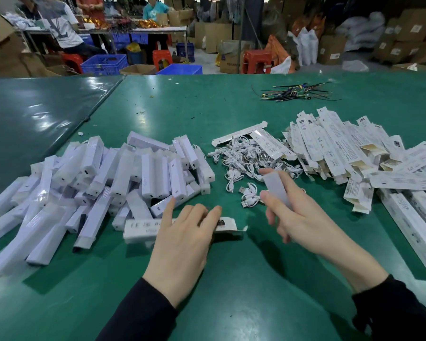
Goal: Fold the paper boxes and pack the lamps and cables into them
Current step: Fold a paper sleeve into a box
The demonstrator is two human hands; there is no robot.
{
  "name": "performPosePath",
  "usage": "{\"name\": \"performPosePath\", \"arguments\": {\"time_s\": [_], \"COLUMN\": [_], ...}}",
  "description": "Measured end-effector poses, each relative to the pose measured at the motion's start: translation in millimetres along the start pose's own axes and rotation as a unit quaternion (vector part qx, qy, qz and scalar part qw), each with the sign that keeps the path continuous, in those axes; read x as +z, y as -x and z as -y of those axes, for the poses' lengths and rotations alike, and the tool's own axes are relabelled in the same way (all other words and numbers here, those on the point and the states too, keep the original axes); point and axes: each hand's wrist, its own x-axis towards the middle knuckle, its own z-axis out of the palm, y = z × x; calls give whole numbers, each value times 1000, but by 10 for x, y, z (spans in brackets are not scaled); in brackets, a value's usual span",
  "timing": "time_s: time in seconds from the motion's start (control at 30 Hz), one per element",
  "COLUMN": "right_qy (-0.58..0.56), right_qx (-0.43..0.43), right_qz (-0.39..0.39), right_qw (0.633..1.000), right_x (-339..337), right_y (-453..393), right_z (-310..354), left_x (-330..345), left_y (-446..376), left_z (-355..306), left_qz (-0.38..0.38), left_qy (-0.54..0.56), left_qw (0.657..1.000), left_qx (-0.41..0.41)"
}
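Dark sleeves are seen at the lower edge of the frame. Left hand point(182, 232), fingers spread and straight, is pressed flat on a folded paper box point(143, 230) at centre, probably to steady it for loading. Right hand point(293, 215) is curled round a white lamp point(277, 187), held just above the green table point(244, 279), likely bound for that box. Lamps point(103, 183) are heaped at left; white cables point(246, 161) are piled at centre, within easy reach. Flat unfolded boxes point(342, 148) are stacked at right. Packed boxes are not identified with certainty.
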Motion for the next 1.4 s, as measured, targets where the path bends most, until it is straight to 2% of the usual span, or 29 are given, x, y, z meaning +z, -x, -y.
{"name": "performPosePath", "arguments": {"time_s": [0.1,0.17,0.3,0.4,0.6,0.73,0.8,1.03,1.4], "right_qy": [-20,-48,-100,-106,-75,-201,-186,-102,-90], "right_qx": [6,-19,-80,-97,-88,-89,-113,-106,-73], "right_qz": [15,9,14,31,45,199,238,151,168], "right_qw": [1000,999,992,989,992,955,947,978,979], "right_x": [23,21,25,40,59,-10,-12,-71,-185], "right_y": [24,39,75,95,153,237,252,201,159], "right_z": [1,36,141,166,231,322,355,322,275], "left_x": [-98,-160,-202,-197,-245,-227,-229,-264,-299], "left_y": [14,13,-6,-15,-21,-2,6,7,9], "left_z": [42,54,46,47,37,89,91,45,51], "left_qz": [-39,-74,-156,-180,-138,-123,-118,-103,-44], "left_qy": [93,123,126,117,99,96,95,119,133], "left_qw": [995,990,980,977,985,988,988,988,989], "left_qx": [-8,-12,-13,-5,-23,-5,4,-1,53]}}
